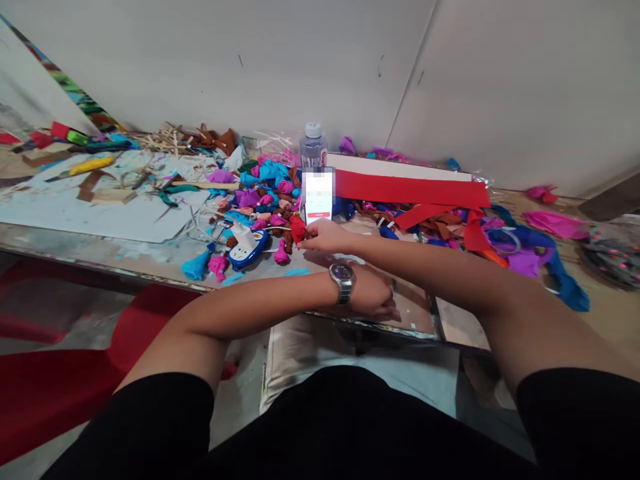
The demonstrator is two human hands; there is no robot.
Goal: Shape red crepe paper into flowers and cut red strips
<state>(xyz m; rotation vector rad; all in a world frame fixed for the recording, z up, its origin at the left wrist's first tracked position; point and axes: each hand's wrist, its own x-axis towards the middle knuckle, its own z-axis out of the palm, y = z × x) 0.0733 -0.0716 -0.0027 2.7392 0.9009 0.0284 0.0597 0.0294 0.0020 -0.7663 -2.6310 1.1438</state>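
My right hand (327, 237) reaches in from the right, its fingertips pinched on a red crepe-paper flower (297, 230) in front of the phone. Nearer the table's front edge, my left hand (373, 293) lies low over the tabletop, a metal watch (343, 281) on its wrist. Its fingers look curled under, and whatever they may hold is hidden. The forearms cross over, the right hand lying beyond the left. A lit phone (319, 207) leans upright against a clear bottle (313, 150). Many small paper flowers (267, 200) in pink, blue and purple are heaped to the left.
A blue-and-white power strip (247, 250) with a plugged-in charger sits left of my hands. Red paper strips (410, 188) lie at the back right. Pliers (177, 190) and a yellow-handled cutter (93, 165) rest on white paper (45, 203). A red chair (143, 327) stands below left.
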